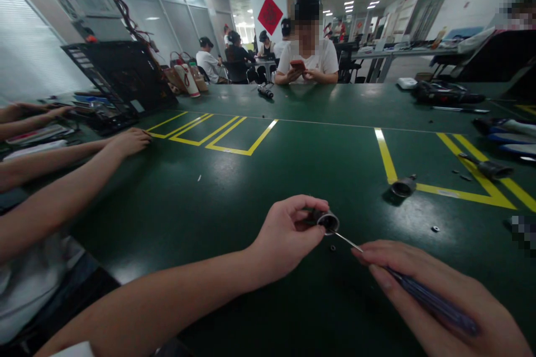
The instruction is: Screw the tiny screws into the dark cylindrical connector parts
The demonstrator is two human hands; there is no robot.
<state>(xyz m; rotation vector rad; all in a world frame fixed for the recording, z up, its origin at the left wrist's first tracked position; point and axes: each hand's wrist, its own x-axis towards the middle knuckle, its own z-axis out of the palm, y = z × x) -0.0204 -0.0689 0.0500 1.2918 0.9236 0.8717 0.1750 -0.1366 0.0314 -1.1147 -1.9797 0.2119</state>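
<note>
Just above the green table, my left hand [288, 231] is closed around a small dark metal cup-shaped part [329, 221], its round mouth turned toward the right. My right hand [439, 290] grips a screwdriver [435, 301] with a dark translucent purple handle. The screwdriver's thin shaft reaches into the mouth of the metal part; its tip is hidden inside. Below the part, a tiny dark ring [333, 247] lies on the table. Farther right is a small nut [435, 228]. A similar metal cup-shaped part [403, 187] rests beyond my right hand.
Yellow tape [460, 194] marks areas on the green table [201, 217]. Another metal part [489, 168] and tools [448, 92] lie at right. A co-worker's hand [128, 142] rests at left near a black bin [121, 78]. Across the table sits a person holding a phone [297, 65].
</note>
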